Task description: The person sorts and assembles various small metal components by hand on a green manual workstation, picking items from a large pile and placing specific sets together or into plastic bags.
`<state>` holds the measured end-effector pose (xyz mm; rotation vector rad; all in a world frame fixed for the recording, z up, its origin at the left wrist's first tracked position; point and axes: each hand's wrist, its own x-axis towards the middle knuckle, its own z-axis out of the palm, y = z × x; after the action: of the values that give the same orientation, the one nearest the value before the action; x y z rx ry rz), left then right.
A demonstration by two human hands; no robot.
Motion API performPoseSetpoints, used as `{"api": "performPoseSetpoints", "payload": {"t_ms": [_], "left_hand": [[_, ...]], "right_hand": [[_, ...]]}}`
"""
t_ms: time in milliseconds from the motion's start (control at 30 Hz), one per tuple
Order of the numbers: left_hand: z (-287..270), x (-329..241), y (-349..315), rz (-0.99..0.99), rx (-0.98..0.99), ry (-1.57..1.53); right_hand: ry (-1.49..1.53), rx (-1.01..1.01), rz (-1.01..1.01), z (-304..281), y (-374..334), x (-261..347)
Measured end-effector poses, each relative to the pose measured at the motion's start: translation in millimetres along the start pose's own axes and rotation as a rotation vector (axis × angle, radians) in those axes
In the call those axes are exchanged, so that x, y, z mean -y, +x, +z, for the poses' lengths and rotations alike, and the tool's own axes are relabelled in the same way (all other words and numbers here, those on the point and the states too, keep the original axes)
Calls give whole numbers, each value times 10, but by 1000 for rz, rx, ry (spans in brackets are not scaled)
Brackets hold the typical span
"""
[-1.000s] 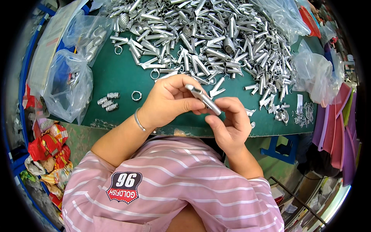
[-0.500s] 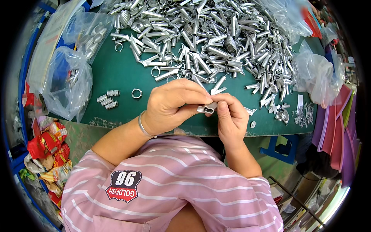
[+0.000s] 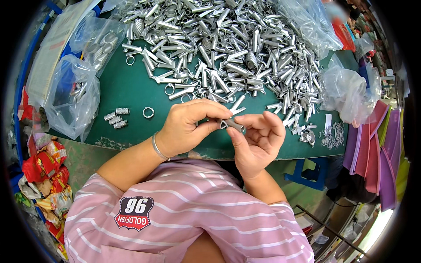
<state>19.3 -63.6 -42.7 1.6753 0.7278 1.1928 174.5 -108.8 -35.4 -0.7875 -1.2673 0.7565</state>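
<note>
Over the near edge of the table, a short silvery metal tube [image 3: 235,126] with an open round end is held between both hands. My left hand [image 3: 184,125] pinches its left part between thumb and fingers, and a small looped opening shows there. My right hand [image 3: 259,142] has thumb and index finger at the tube's right end, its other fingers loosely curled. Beyond the hands lies a large heap of similar metal tubes [image 3: 215,44]. A textured metal ring [image 3: 148,112] and several short patterned metal cylinders [image 3: 115,119] rest on the left.
Clear plastic bags [image 3: 72,101] with metal parts hang over the left of the green table [image 3: 123,83]. Another plastic bag [image 3: 346,87] lies at the right, near thin rings [image 3: 334,136]. A blue stool [image 3: 309,173] stands below, beside hanging coloured sheets [image 3: 375,149].
The metal part has been turned, so its round open end now faces right. My right hand's fingers have loosened and spread from their earlier tight pinch. The whole view has shifted slightly.
</note>
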Motion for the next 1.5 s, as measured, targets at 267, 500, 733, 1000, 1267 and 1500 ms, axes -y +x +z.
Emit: {"api": "performPoseSetpoints", "payload": {"t_ms": [267,500,733,1000,1267,1500], "left_hand": [[-4,-158,40,2,-154,170],[-59,-76,45,69,-269,204],[-102,-11,6,45,-285,170],[-93,-42,8,39,-214,179],[-19,-78,26,6,-77,182],[7,5,17,24,70,242]], "right_hand": [[-765,151,-641,-250,828,296],[-1103,-129,-796,-865,2401,186],[-792,543,-16,-527,1455,149],[-1049,815,-51,-434,649,-33],[-1007,683,48,-531,503,36],[-504,435,144,-281,363,73]]}}
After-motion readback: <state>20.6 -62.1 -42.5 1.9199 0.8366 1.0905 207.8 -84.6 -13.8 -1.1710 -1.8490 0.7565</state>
